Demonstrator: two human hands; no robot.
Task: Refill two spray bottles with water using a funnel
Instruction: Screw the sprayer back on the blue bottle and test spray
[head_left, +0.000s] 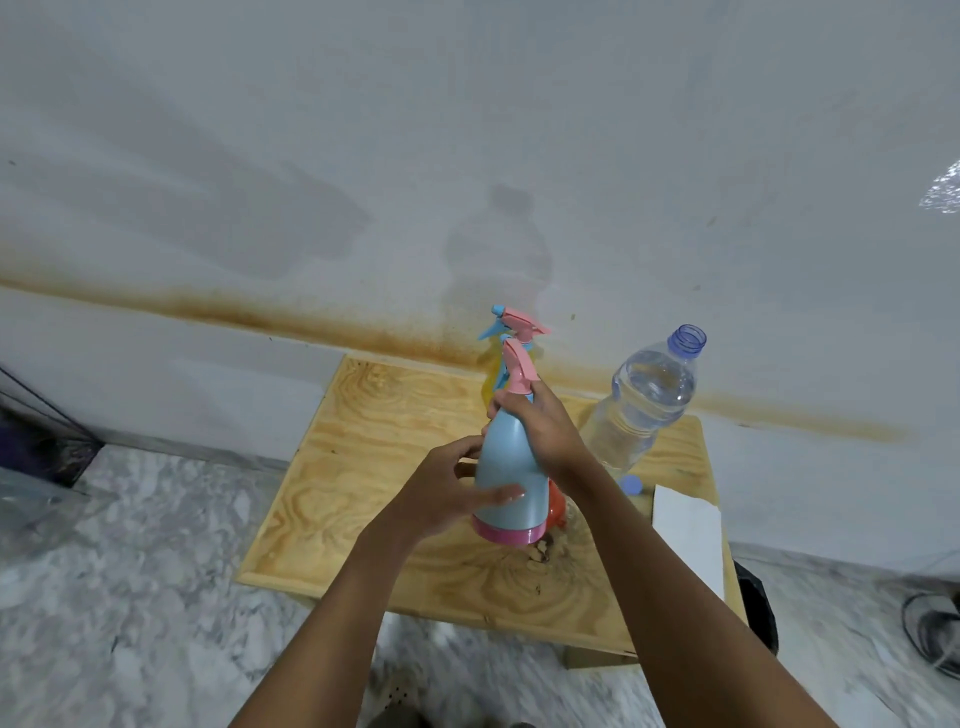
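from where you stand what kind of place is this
Probably a plain room in a home, not a workshop: a low plywood table stands against a stained white wall on a marble-patterned tile floor. No sink or tap is in view; the water comes from a plastic bottle.

The blue spray bottle (506, 467) with a pink base band and pink trigger head stands upright, its body between the left fingers (498, 496) and the right fingers (514, 410) at its neck. Beyond the fingers, a yellow spray bottle (491, 379) stands upright. An orange funnel (556, 506) shows partly below the right fingers. Right of them stands an uncapped clear water bottle (644, 400), partly full.
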